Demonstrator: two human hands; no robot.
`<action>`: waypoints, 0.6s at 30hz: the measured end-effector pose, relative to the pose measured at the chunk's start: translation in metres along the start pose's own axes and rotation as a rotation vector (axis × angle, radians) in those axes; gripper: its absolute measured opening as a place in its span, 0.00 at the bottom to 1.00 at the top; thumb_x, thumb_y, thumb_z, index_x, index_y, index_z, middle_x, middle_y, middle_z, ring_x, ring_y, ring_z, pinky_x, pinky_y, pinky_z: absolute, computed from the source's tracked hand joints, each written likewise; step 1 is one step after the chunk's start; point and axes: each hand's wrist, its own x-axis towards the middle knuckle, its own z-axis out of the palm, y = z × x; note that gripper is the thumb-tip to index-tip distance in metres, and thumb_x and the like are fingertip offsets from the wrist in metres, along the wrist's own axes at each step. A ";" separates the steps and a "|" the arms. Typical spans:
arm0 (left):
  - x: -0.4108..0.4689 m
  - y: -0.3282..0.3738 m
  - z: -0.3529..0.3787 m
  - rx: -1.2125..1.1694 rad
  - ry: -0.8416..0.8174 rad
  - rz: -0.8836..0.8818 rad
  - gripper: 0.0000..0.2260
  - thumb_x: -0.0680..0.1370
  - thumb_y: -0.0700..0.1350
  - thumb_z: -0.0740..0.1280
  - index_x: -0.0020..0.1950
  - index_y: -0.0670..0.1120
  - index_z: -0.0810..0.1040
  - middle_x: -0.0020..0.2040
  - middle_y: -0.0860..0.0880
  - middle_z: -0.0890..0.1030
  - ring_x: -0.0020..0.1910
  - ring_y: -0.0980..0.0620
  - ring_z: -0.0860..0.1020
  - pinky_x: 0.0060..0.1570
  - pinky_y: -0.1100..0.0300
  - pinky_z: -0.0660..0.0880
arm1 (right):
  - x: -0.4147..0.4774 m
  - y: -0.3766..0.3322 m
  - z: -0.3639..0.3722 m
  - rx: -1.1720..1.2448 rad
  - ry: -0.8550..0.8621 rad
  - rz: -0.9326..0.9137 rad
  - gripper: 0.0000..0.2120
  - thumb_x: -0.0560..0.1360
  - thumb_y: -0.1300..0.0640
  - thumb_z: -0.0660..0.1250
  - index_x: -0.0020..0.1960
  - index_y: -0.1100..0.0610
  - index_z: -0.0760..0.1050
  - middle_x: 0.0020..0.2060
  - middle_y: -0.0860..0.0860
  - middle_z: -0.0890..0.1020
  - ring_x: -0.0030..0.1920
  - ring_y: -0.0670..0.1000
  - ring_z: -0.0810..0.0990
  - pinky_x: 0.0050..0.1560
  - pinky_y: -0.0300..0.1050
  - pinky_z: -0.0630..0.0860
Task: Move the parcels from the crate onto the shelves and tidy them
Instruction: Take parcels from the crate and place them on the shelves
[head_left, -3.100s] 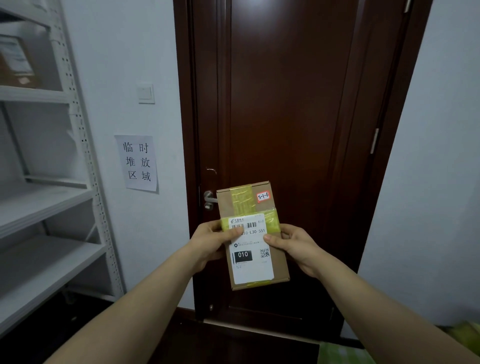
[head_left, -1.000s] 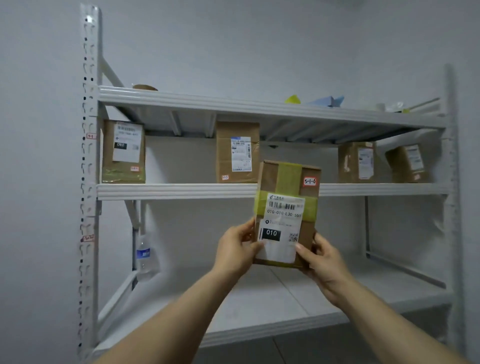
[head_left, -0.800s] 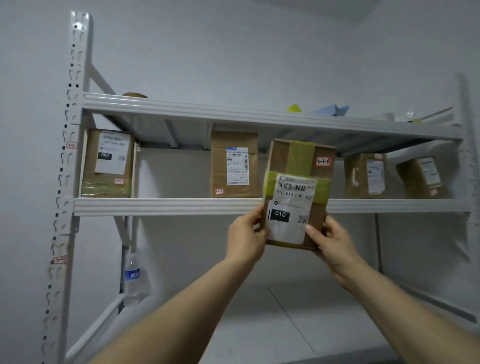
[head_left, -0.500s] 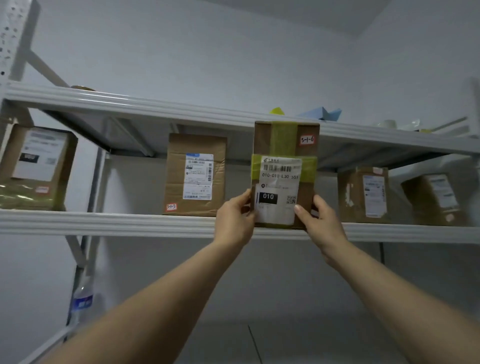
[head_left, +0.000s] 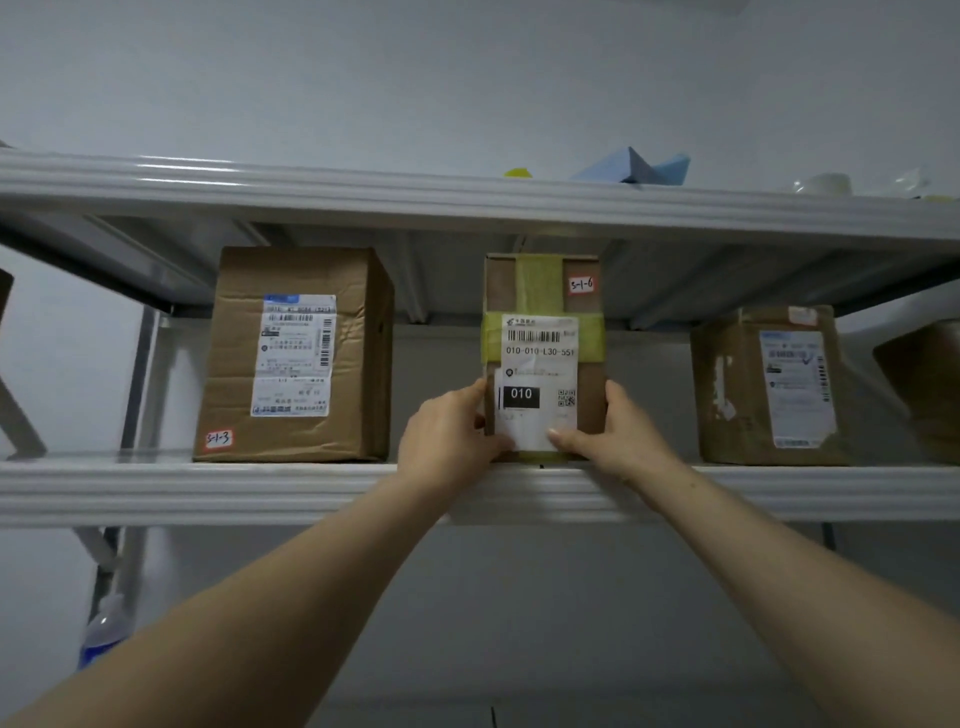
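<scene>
- Both hands clamp one small parcel (head_left: 543, 332) between them: the left hand (head_left: 449, 441) on its lower left edge, the right hand (head_left: 618, 436) on its lower right edge.
- Each thumb lies across the bottom of the front face, and the two thumb tips nearly meet on the white label. The other fingers go round the sides and out of sight.
- This parcel stands upright on the shelf (head_left: 208, 491), close to the front rail. Its bottom edge seems to rest on the board, though the rail and the hands hide the contact.
- It is brown card crossed by yellow-green tape. The label reads 010-010-L30-551 above a black 010 block, and a small sticker at the top right corner reads 5-1-6.
- To its left, well apart, stands a larger box (head_left: 296, 358) with a creased front and a sticker marked 5-1-3.
- To its right, also apart, a third box (head_left: 769, 389) stands upright, and a fourth box (head_left: 924, 384) leans at the frame's edge.
- On the upper shelf (head_left: 311, 189) lie a blue folded thing (head_left: 634, 166), a yellow scrap (head_left: 517, 172) and a white object (head_left: 826, 183).
- At the lower left, blurred, a bottle (head_left: 101, 634) with a blue label sits by the rack's upright.
</scene>
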 end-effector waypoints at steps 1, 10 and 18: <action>0.003 -0.003 0.003 0.037 -0.034 -0.007 0.25 0.71 0.49 0.73 0.67 0.55 0.73 0.55 0.51 0.82 0.56 0.51 0.79 0.54 0.51 0.77 | 0.002 0.003 -0.001 -0.049 -0.018 0.002 0.33 0.67 0.57 0.77 0.67 0.57 0.65 0.62 0.52 0.76 0.61 0.53 0.75 0.61 0.48 0.73; 0.028 -0.011 0.019 0.046 -0.099 -0.094 0.15 0.66 0.47 0.78 0.44 0.38 0.82 0.40 0.44 0.83 0.41 0.47 0.81 0.40 0.52 0.78 | 0.018 0.012 0.001 -0.335 -0.063 0.084 0.38 0.66 0.50 0.78 0.66 0.60 0.62 0.64 0.54 0.73 0.63 0.56 0.73 0.60 0.50 0.72; 0.030 -0.018 0.026 0.059 -0.100 -0.092 0.14 0.68 0.49 0.77 0.40 0.39 0.82 0.38 0.44 0.82 0.38 0.48 0.79 0.36 0.54 0.78 | 0.023 0.012 0.002 -0.379 -0.104 0.145 0.39 0.67 0.49 0.77 0.69 0.61 0.61 0.65 0.55 0.72 0.64 0.56 0.73 0.60 0.50 0.72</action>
